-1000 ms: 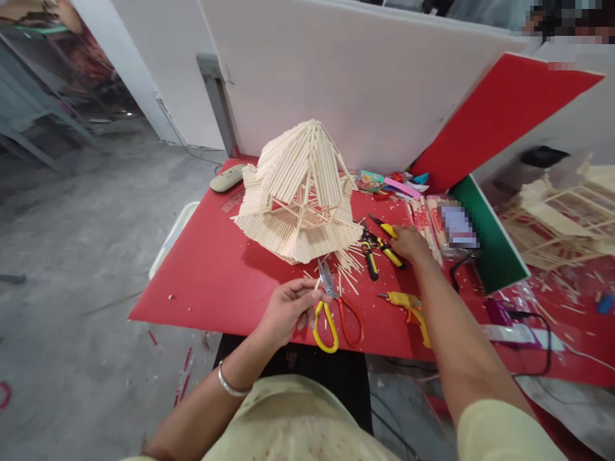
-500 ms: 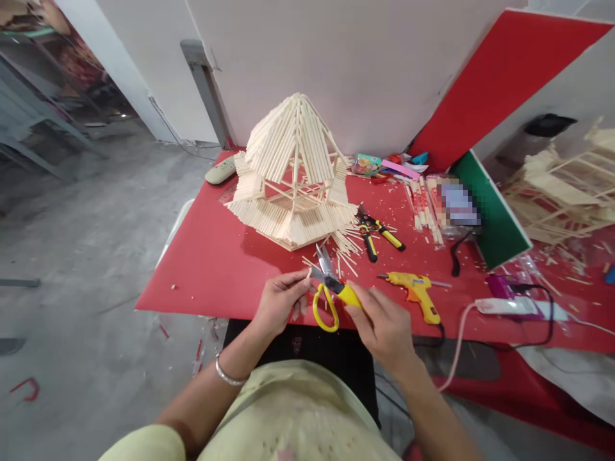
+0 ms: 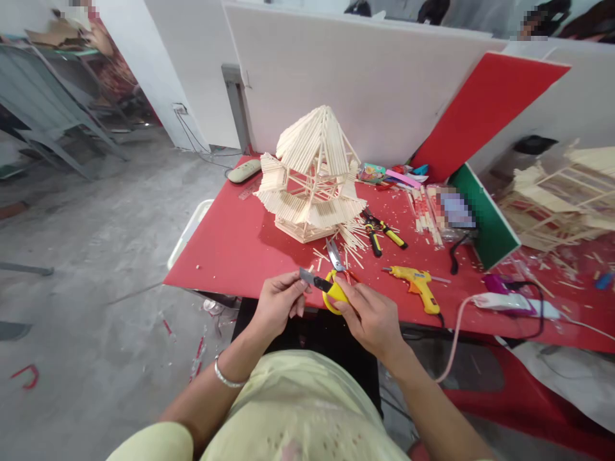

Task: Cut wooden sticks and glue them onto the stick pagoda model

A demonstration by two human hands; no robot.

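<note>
My right hand (image 3: pixel 372 314) grips a yellow-handled utility knife (image 3: pixel 337 293), its grey blade pointing left. At the blade's tip, the thumb and fingers of my left hand (image 3: pixel 281 301) are pinched on a short wooden stick (image 3: pixel 311 269), mostly covered by the fingers. Just beyond the knife lie scissors (image 3: pixel 335 257) with silver blades; the knife and my right hand partly hide their handles. A pavilion model (image 3: pixel 314 173) made of thin wooden sticks, with a pointed roof and flared lower eaves, stands behind my hands on the red table (image 3: pixel 225 250).
Loose sticks (image 3: pixel 353 237) lie beside the model, near yellow-and-black pliers (image 3: pixel 373 237). To the right are a yellow glue gun (image 3: pixel 416 282), a white power strip (image 3: pixel 500 302) with cables, a green board (image 3: pixel 490 221) and another stick model (image 3: pixel 562 192). A pale wall panel (image 3: pixel 355 77) rises behind.
The view has tilted up and shifted left, so the model sits further right in the picture. The knife blade now shows more fully, and both hands remain close together.
</note>
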